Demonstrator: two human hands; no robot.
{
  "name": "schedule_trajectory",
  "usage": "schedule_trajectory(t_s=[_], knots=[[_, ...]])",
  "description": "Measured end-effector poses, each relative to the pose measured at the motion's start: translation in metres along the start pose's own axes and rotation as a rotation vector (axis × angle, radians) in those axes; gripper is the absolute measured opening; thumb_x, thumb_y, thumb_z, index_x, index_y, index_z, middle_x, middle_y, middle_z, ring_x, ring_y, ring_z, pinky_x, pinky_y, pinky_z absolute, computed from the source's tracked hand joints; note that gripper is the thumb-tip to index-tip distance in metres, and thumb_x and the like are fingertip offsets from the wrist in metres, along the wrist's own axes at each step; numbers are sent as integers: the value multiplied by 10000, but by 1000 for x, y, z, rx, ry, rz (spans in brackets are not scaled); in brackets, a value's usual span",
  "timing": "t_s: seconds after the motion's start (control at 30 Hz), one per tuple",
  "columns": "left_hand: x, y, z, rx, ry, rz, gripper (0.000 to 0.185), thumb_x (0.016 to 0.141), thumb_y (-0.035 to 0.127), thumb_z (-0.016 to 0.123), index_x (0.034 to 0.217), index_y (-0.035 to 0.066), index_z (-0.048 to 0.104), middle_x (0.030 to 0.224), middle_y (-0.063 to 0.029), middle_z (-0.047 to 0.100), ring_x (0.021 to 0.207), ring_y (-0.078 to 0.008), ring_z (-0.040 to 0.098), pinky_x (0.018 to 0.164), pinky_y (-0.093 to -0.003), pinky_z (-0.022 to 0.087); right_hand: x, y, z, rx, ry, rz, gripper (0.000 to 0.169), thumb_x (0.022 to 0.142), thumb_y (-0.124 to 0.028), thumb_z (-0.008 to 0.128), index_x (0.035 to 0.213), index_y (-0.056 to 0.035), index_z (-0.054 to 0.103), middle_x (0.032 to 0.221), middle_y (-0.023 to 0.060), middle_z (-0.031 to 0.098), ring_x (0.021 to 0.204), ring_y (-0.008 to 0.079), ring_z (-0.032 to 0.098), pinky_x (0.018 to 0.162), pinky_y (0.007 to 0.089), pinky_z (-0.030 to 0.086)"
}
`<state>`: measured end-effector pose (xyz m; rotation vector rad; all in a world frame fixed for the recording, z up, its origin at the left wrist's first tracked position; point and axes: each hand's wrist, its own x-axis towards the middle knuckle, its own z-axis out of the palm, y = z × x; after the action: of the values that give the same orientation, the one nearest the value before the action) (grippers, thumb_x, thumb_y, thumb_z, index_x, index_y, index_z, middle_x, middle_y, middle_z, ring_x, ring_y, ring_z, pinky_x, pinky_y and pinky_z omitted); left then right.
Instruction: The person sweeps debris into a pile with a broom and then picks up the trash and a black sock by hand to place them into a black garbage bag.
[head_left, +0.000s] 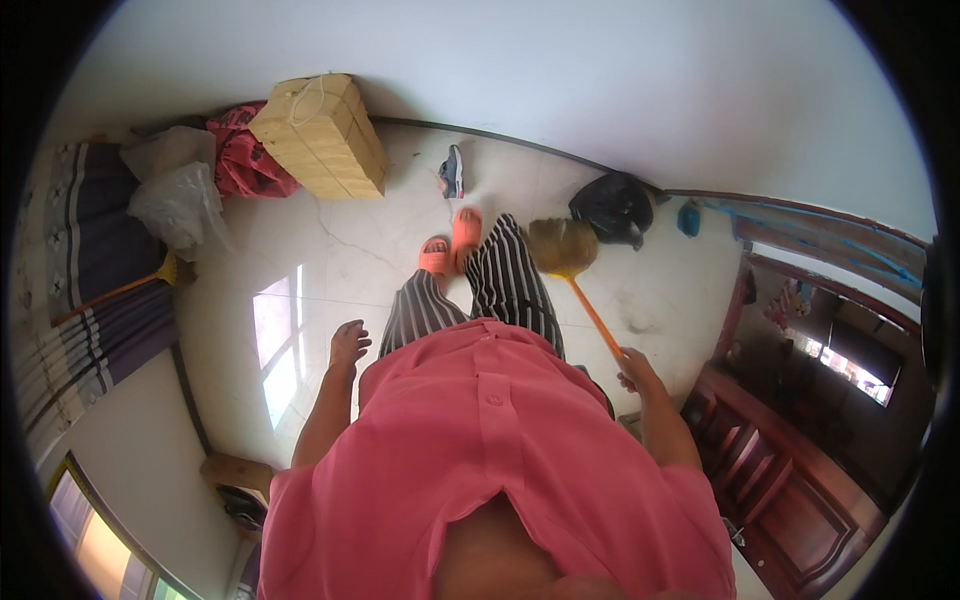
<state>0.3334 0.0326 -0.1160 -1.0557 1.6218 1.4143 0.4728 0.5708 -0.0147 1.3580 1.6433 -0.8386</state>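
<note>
My right hand (635, 369) grips the orange handle of a broom (592, 307). The broom's brownish-yellow bristle head (564, 246) is down by the floor, blurred, beside my right trouser leg. Just past it sits a black plastic bag (613, 208) near the wall. Hanging free at my left side, my left hand (349, 343) holds nothing, its fingers loosely curled and apart. A dark grey sneaker (451, 172) lies on the tiles beyond my orange slippers (435, 255).
Against the wall stands a tan cardboard box (330, 139), with a red bag (244, 157) and a clear plastic bag (180, 202) left of it. A second broom (169, 271) leans by the striped curtain (112, 225). Right are a blue object (688, 220) and a wooden door (780, 480).
</note>
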Motion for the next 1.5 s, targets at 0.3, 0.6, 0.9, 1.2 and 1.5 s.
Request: schedule_trajectory(t_s=[0.3, 0.6, 0.9, 1.2, 1.5], knots=[[51, -37, -29, 80, -23, 105, 375, 811, 208, 474, 1126, 8, 504, 933, -140, 589, 790, -216, 593, 623, -291, 486, 23, -24, 6, -18, -21, 29, 355, 843, -164, 429, 1196, -137, 440, 600, 91, 512, 369, 135, 439, 313, 279, 333], [83, -84, -58, 433, -72, 431, 420, 788, 269, 495, 1098, -8, 548, 1051, -155, 583, 984, -217, 540, 836, -284, 420, 24, -41, 6, -48, -79, 50, 280, 849, -147, 412, 1122, -117, 466, 559, 85, 488, 364, 138, 429, 310, 296, 312], [59, 0, -29, 113, -29, 137, 380, 817, 238, 474, 1115, 6, 518, 1002, -149, 577, 815, -222, 584, 702, -310, 471, 10, -25, 4, -11, -48, -27, 295, 826, -116, 420, 1113, -78, 473, 536, 88, 478, 343, 147, 423, 285, 293, 291], [43, -15, -25, -60, -22, -11, 390, 819, 224, 456, 1168, 49, 467, 949, -113, 566, 761, -197, 577, 603, -301, 462, -76, 2, -22, 122, 3, -92, 436, 799, -126, 542, 1222, -109, 440, 526, 42, 468, 341, 113, 405, 292, 255, 287], [88, -106, -39, 686, -243, 361, 396, 794, 234, 468, 1103, -9, 521, 936, -139, 603, 816, -219, 586, 690, -300, 476, -155, -103, -25, -187, 1, -460, 469, 808, -153, 524, 1256, -88, 400, 1149, 149, 527, 1036, 263, 516, 852, 329, 406]])
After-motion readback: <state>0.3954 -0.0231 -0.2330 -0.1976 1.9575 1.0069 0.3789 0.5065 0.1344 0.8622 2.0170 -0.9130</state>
